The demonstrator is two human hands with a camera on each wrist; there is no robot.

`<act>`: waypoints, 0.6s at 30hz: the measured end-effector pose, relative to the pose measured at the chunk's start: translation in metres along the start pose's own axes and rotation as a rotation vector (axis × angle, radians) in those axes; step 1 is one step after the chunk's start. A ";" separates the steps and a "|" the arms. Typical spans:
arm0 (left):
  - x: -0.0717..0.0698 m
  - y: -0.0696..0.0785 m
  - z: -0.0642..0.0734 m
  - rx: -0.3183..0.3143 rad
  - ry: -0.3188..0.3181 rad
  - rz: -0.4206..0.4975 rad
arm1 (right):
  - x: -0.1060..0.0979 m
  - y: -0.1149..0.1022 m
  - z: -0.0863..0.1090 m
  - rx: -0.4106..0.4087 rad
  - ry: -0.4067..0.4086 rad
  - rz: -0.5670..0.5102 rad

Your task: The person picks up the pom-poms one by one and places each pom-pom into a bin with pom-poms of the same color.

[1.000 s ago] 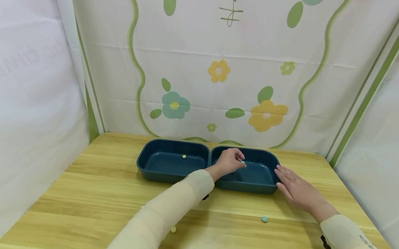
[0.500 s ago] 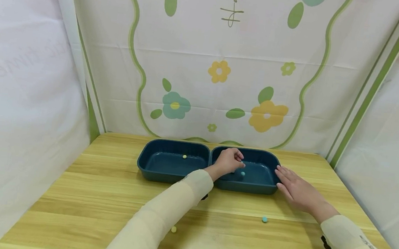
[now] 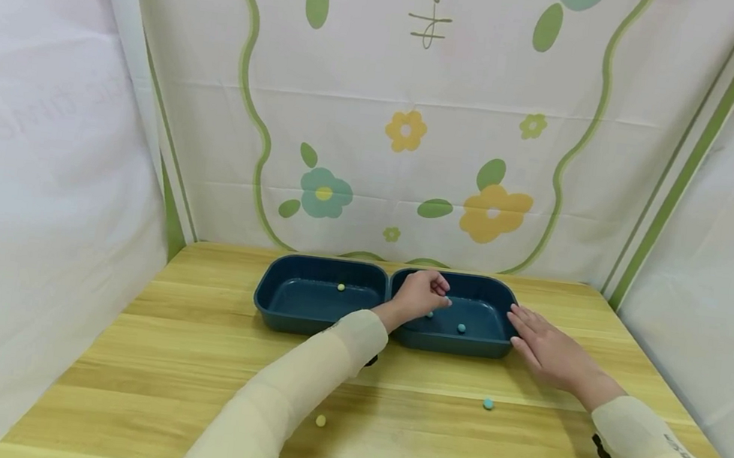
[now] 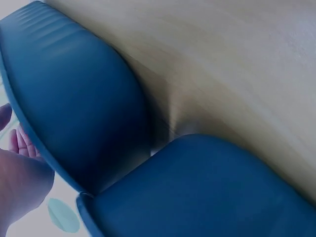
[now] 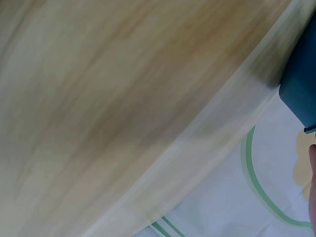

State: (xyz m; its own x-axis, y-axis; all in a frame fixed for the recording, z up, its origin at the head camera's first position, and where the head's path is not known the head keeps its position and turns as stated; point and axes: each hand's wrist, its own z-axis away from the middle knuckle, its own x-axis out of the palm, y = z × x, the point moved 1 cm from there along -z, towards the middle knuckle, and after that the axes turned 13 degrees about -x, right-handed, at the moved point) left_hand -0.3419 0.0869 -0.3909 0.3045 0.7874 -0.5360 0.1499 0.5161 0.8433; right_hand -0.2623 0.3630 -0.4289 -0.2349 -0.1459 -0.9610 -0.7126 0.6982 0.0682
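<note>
In the head view my left hand [image 3: 421, 296] hovers over the right dark blue tray [image 3: 449, 347], fingers loosely bent, thumb tip near the forefinger. No piece shows between them. Inside that tray lie a small round light-blue piece [image 3: 461, 328] and another light-blue piece [image 3: 429, 314] partly covered by the hand. My right hand [image 3: 550, 352] rests its straight fingers against the tray's right end. The left wrist view catches my left hand [image 4: 22, 173] beyond the tray rim; its fingertips are mostly hidden. Only a sliver of my right hand [image 5: 312, 182] enters the right wrist view.
A matching left tray [image 3: 302, 325] adjoins the right one and holds a small yellow piece [image 3: 341, 287]. On the wooden table [image 3: 174, 373] lie a light-blue piece [image 3: 488, 404] and a yellow piece [image 3: 321, 421]. A printed cloth [image 3: 355, 92] hangs behind the table.
My left hand has let go of a light-blue piece, which dropped into the right tray and rolled to the right and nearer. My right hand has stayed at the tray's end.
</note>
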 end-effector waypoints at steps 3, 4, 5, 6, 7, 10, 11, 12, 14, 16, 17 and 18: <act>-0.001 0.005 0.002 0.030 -0.020 0.017 | 0.000 0.000 0.000 -0.003 0.008 0.005; -0.001 0.006 0.003 0.039 -0.026 0.024 | 0.000 0.000 0.000 -0.005 0.012 0.007; -0.001 0.008 0.004 0.048 -0.032 0.030 | 0.000 0.000 0.000 -0.008 0.018 0.012; -0.001 0.010 0.005 0.055 -0.036 0.032 | 0.000 0.000 0.000 -0.011 0.024 0.014; -0.001 0.011 0.006 0.062 -0.041 0.032 | 0.000 0.000 0.000 -0.012 0.027 0.014; 0.000 0.015 0.012 0.083 -0.056 0.036 | 0.000 0.000 0.000 -0.008 0.018 0.012; 0.001 0.017 0.014 0.092 -0.060 0.035 | 0.000 0.000 0.000 -0.006 0.013 0.011; 0.002 0.017 0.015 0.101 -0.063 0.034 | 0.000 0.000 -0.001 -0.002 0.007 0.009; 0.004 0.019 0.019 0.119 -0.075 0.047 | 0.000 0.001 -0.001 0.002 0.000 0.006; 0.006 0.021 0.022 0.140 -0.090 0.054 | 0.001 0.001 -0.001 0.002 -0.001 0.006; 0.007 0.022 0.024 0.151 -0.097 0.054 | 0.000 0.001 -0.001 0.000 0.004 0.007; 0.009 0.023 0.025 0.164 -0.105 0.054 | 0.000 0.001 -0.001 -0.001 0.007 0.007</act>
State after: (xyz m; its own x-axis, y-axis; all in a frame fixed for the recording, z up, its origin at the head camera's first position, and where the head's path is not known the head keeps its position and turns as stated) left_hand -0.3118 0.0974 -0.3752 0.4118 0.7683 -0.4899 0.2788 0.4056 0.8705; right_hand -0.2641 0.3630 -0.4288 -0.2442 -0.1459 -0.9587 -0.7120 0.6982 0.0751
